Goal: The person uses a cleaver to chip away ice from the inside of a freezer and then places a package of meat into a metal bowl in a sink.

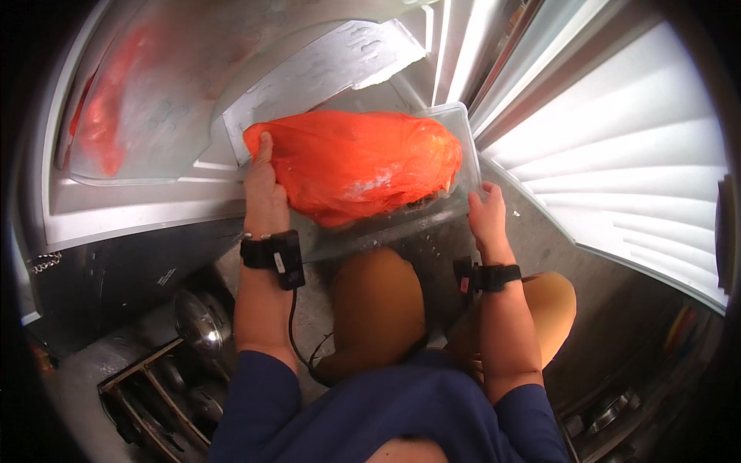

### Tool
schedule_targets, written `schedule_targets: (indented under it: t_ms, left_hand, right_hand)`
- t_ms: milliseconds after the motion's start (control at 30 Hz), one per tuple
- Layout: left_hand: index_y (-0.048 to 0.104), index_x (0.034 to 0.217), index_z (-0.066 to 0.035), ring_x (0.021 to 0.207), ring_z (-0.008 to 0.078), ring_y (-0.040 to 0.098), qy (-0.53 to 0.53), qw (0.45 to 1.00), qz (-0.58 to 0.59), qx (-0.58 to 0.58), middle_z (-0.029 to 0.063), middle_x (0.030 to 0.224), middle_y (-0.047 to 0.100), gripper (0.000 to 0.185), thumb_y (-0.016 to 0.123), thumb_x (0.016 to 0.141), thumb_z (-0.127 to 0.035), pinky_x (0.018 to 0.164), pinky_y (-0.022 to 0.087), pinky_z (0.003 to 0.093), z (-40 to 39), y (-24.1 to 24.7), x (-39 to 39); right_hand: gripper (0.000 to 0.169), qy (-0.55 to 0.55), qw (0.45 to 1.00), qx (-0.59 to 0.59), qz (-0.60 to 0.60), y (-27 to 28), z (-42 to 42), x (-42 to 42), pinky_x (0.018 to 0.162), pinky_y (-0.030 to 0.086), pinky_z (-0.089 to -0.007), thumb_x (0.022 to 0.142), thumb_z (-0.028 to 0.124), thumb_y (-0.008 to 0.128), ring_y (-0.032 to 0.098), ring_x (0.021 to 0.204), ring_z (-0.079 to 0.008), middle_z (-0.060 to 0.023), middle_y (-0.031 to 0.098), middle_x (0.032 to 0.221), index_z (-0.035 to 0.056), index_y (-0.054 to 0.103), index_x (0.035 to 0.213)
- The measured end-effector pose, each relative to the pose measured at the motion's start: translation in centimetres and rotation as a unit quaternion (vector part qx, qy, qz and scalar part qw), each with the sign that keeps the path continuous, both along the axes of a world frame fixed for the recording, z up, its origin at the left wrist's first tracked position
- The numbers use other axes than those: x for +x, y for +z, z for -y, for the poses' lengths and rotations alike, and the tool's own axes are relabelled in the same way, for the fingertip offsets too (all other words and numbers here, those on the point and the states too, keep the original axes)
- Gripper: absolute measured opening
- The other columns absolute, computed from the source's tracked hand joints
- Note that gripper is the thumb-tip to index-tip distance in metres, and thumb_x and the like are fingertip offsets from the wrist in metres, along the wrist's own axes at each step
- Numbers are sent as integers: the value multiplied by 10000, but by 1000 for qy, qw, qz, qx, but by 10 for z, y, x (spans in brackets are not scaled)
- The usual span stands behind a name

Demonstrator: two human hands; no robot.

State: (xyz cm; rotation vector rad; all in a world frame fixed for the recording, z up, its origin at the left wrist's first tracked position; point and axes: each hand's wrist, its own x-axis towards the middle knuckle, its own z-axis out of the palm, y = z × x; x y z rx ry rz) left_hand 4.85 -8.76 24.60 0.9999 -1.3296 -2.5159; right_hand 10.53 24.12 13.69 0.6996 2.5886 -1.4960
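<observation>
A full orange plastic bag point(359, 165) lies across a clear plastic drawer point(472, 130), dusted with frost on its near side. My left hand point(266, 182) grips the bag's left end, thumb on top and fingers hidden underneath. Whether those fingers also hold the drawer's rim cannot be seen. At the drawer's right front corner, my right hand point(487, 214) pinches the rim between thumb and fingers. Under the bag's near right edge shows something dark, too hidden to name.
Behind the drawer is a white freezer compartment point(139, 211) with a frosted glass shelf point(191, 121). A ribbed white door point(613, 150) stands open on the right. Lower left, a metal rack point(153, 382) and a shiny metal bowl point(200, 324) sit near my left arm.
</observation>
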Motion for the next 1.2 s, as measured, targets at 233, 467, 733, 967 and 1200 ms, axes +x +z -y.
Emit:
schedule_targets:
  t_ms: [233,467,733,967,1200]
  left_hand:
    - [440,1217,-29,1075,245,529,-38,999,-31,-15,119,1196,528,416,513,905,-294,937,430,385,20,46,48]
    - [430,1188,23,974,205,554,-16,954,-172,-243,121,1103,550,333,525,885,-76,872,449,335,-10,89,87]
    - [426,1177,3,964,196,559,38,877,-220,-424,119,1092,549,314,512,887,-80,856,448,339,-8,159,134]
    - [426,1198,-25,1037,225,523,109,841,-224,-480,123,1156,519,383,549,882,-206,911,412,365,34,199,184]
    - [468,1161,-8,1031,234,534,153,834,-155,-507,124,1131,549,438,659,803,-172,938,394,372,52,214,233]
  right_hand:
    - [421,22,999,40,-5,13,7,-2,828,436,-410,748,174,578,550,955,-409,-282,573,989,-71,478,1075]
    - [457,5,998,56,6,7,6,-2,851,426,-417,736,198,600,542,972,-398,-275,569,1009,-61,476,1091]
    - [558,29,992,103,70,29,17,-4,872,420,-426,724,241,631,503,1026,-405,-255,468,1152,-24,422,1168]
    - [539,178,946,178,-205,47,51,-26,921,383,-396,719,142,654,450,1085,-366,-182,456,1160,-10,421,1181]
    - [697,233,971,-49,-25,-25,74,-109,843,459,-353,654,233,770,562,988,-291,-184,555,1077,-54,419,1183]
